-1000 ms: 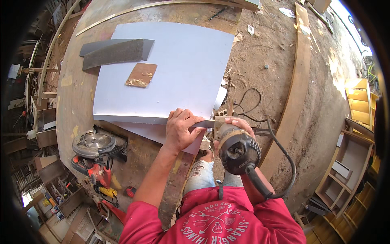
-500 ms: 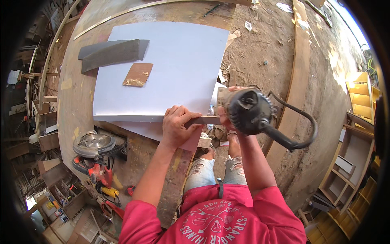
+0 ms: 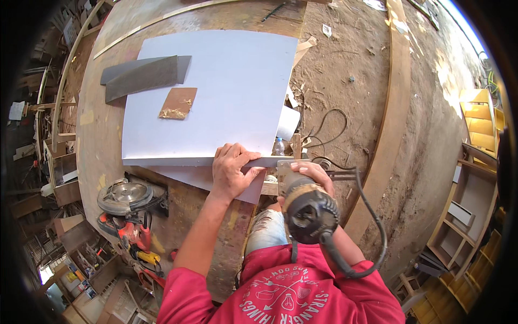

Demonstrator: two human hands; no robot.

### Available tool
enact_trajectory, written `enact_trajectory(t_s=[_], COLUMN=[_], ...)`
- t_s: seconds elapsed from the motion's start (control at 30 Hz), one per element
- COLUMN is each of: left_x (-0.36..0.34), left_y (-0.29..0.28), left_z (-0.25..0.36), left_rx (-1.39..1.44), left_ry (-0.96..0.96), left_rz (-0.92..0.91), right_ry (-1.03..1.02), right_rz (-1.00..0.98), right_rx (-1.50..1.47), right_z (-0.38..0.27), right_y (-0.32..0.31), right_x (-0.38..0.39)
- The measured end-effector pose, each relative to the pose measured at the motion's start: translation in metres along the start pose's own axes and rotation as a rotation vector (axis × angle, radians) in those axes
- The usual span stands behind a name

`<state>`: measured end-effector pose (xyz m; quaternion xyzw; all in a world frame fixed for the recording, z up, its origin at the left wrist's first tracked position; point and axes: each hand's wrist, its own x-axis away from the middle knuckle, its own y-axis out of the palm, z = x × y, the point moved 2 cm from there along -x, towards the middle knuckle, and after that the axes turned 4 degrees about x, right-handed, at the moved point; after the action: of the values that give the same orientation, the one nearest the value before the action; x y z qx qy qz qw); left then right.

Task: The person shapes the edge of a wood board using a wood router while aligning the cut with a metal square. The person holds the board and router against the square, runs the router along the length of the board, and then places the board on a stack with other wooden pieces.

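A large white panel (image 3: 226, 81) lies on the workbench, with a narrow strip (image 3: 178, 161) along its near edge. My left hand (image 3: 232, 170) is closed over that edge, thumb on the near side and fingers on the far side. In my right hand (image 3: 315, 175) is a black trim router (image 3: 310, 216) with a flat, clear-looking base. The base is at the right end of the strip; whether it touches is hard to tell. Part of my right hand is hidden behind the router. On the panel rest dark grey sheet pieces (image 3: 143, 81) and a brown offcut (image 3: 179, 103).
A circular saw (image 3: 127, 194) lies on the bench at the left, blade upward, beside red and yellow power tools (image 3: 144, 255). The router's black cord (image 3: 372, 202) loops to the right. Below the bench edge stands a plastic bottle (image 3: 279, 146). A long plank (image 3: 396, 97) lies on the ground.
My right hand has brought the router left and toward me, tilting it so its base faces the strip's right end. My left hand keeps its grip, shifted very slightly left.
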<state>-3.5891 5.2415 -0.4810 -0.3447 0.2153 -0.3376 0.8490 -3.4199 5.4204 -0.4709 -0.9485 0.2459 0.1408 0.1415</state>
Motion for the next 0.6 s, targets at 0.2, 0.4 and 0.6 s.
enact_trajectory(t_s=[0.2,0.4,0.6], left_x=[0.000,-0.001,-0.001], left_y=[0.000,0.001,0.004], left_z=[0.003,0.005,0.002], left_rx=[0.005,-0.020,-0.044], left_ry=[0.017,0.029,0.055], left_rz=[0.013,-0.010,-0.002], right_ry=[-0.062,-0.005,0.014], right_rz=[0.012,0.049,0.112], right_rx=[0.065,-0.050,0.136], right_z=[0.022,0.056,0.095], right_y=[0.007,0.012,0.023], right_x=[-0.005,-0.012,-0.049])
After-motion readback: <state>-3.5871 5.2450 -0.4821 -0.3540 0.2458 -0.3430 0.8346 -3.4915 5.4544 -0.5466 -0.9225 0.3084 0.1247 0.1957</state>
